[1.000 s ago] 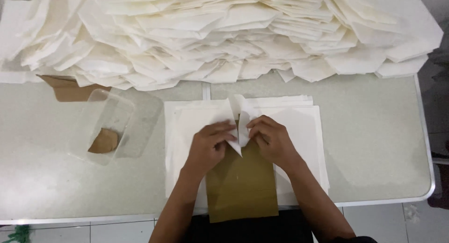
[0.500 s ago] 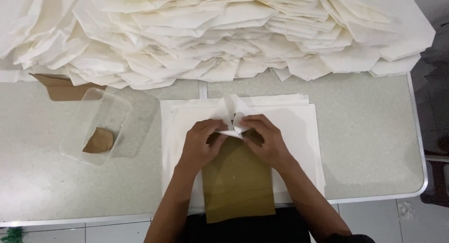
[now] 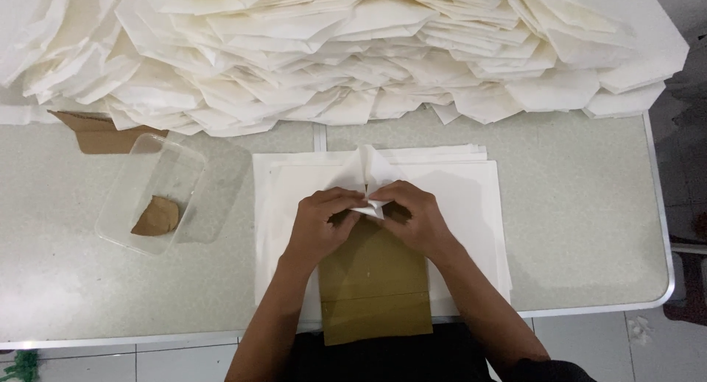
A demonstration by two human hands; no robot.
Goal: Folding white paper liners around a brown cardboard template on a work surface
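Note:
My left hand [image 3: 322,221] and my right hand [image 3: 415,218] meet over a white paper sheet [image 3: 366,174], both pinching its folded flaps together. The paper's upper point sticks up between the fingers. Under my hands lies a brown cardboard template [image 3: 373,286], which rests on a flat stack of white sheets [image 3: 471,205] on the table. Part of the folded paper is hidden by my fingers.
A large heap of folded white paper pieces [image 3: 346,51] fills the far side of the grey table [image 3: 582,227]. A clear plastic tub [image 3: 151,194] holding a brown scrap sits at left, with a brown cardboard piece [image 3: 96,135] behind it. The table's metal edge runs at right.
The upright paper flap has been pressed lower, and both hands have closed in tighter over the fold. The view has shifted slightly.

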